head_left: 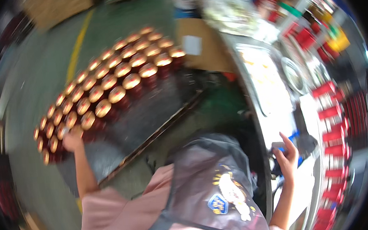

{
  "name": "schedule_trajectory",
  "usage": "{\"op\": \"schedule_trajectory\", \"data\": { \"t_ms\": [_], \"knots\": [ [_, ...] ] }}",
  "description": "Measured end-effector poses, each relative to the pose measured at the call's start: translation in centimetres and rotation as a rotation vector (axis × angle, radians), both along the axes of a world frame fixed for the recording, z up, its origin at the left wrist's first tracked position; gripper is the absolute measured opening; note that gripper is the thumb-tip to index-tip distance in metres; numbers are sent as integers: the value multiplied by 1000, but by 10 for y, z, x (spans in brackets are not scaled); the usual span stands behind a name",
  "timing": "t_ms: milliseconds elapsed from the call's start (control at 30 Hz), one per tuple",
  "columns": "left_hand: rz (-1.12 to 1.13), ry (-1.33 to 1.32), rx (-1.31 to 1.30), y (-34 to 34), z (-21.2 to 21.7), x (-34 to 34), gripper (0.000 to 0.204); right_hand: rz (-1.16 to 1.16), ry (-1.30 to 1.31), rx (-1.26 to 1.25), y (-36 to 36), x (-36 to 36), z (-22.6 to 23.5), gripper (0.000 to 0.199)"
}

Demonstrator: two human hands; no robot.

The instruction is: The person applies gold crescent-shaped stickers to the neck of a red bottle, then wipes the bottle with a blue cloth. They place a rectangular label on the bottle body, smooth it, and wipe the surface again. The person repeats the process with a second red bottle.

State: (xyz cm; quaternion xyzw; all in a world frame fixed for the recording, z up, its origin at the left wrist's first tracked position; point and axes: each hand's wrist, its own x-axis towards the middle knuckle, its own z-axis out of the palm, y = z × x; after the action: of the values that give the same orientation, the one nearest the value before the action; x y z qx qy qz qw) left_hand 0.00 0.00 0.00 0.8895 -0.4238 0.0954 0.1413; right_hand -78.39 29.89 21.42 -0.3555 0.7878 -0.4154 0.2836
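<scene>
Reaching to nine o'clock, the left hand is at the lower end of the rows of gold-topped, dark-red cylindrical containers, which stand at ten o'clock on a black tabletop; blur hides whether it grips one. At four o'clock, the right hand is over the workbench, thumb and index finger spread; I cannot tell whether it holds anything

Gold-topped containers: more than thirty, exact count blurred. Left hand: one. Right hand: one. Apron: one.
</scene>
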Motion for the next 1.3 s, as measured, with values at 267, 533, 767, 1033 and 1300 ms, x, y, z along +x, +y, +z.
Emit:
{"op": "schedule_trajectory", "data": {
  "t_ms": [267,533,767,1033,1300],
  "knots": [
    [-936,513,-359,-65,65,-375,27,-523,-712,-403,127,-6,26,49],
    [-1984,1329,291,140,215,-837,23,-772,-718,-766,238,10,21,44],
    [-2337,903,135,285,253,-1199,100,-1063,-725,-929,283,-35,32,43],
    [-2155,722,107,390,252,-1407,114,-1285,-629,-870,292,-88,46,43],
    [-1978,1586,428,381,243,-1422,63,-1294,-699,-802,290,-134,61,40]
  ]
}}
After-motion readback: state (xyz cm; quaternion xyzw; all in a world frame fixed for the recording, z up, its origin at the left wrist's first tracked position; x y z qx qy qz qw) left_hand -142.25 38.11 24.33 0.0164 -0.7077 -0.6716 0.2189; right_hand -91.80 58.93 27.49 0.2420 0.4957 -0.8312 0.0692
